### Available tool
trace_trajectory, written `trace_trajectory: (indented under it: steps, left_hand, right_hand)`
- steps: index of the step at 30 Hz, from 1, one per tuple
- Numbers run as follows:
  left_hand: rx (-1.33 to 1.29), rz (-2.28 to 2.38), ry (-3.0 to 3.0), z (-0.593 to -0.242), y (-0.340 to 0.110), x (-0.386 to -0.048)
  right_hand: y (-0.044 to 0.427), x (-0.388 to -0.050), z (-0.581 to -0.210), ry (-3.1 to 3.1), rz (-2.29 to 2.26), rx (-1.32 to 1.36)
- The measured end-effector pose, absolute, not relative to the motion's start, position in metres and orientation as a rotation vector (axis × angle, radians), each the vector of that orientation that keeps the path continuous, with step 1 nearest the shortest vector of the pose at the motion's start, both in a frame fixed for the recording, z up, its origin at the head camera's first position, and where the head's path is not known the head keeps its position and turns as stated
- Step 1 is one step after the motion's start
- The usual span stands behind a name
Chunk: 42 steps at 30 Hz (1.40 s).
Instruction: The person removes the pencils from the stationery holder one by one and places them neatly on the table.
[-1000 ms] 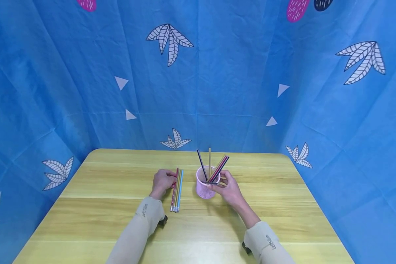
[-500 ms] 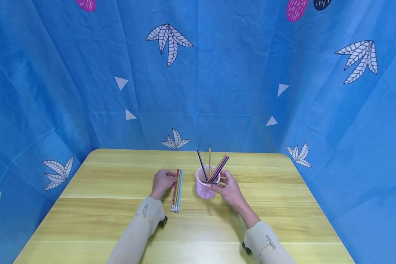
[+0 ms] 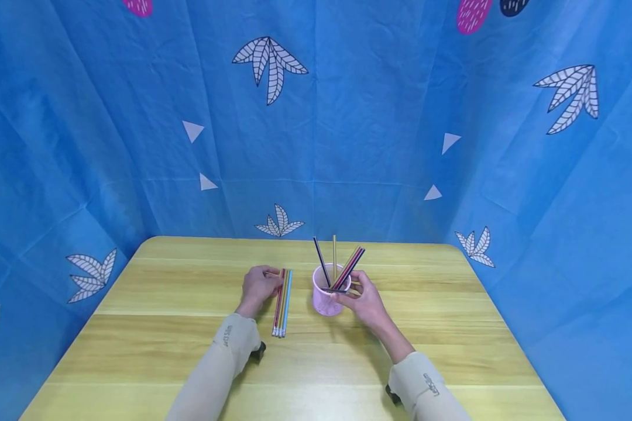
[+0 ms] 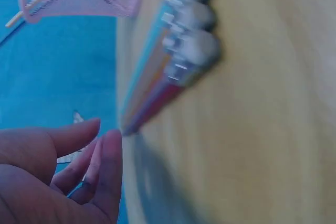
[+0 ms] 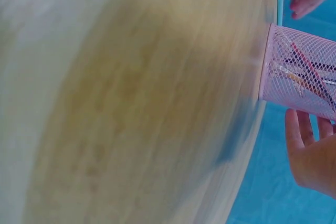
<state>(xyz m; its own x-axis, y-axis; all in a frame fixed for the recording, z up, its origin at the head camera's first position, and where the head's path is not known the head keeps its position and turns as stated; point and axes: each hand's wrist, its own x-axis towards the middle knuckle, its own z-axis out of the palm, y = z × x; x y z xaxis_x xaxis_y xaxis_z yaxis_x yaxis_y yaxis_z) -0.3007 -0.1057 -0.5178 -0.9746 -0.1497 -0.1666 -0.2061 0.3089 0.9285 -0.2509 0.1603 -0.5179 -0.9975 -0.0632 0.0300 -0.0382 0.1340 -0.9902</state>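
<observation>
In the head view a pink mesh cup stands on the table, with several pencils leaning in it and a short dark piece across its rim. The right hand grips the cup's right side, thumb in front and fingers behind; the right wrist view shows its fingers against the mesh. Several pencils, red, yellowish and blue, lie side by side left of the cup. The left hand is beside their far ends, its thumb and fingers slightly apart with nothing between them in the left wrist view.
The light wooden table carries both forearms in pale sleeves. A blue patterned cloth hangs behind the table and along both sides. Small dark wrist devices show under the cuffs.
The left hand has shifted slightly left and away from the row of pencils, which lie almost unchanged. The right hand and the cup have kept their place.
</observation>
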Motion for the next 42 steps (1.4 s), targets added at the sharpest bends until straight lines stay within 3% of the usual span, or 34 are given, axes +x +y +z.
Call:
trace_trajectory:
  steps: [15,24,42]
  left_hand:
    - [0.007,2.02,2.39,-0.489,-0.074,-0.302]
    - [0.186,2.085,2.36,-0.49,-0.046,-0.306]
    - [0.122,2.039,2.455,-0.49,-0.019,-0.306]
  right_hand:
    - [0.161,-0.252,-0.518,2.354,-2.048,-0.113]
    - [0.16,-0.252,-0.517,2.331,-2.064,-0.124]
    - [0.161,-0.251,-0.517,2.342,-2.057,-0.15]
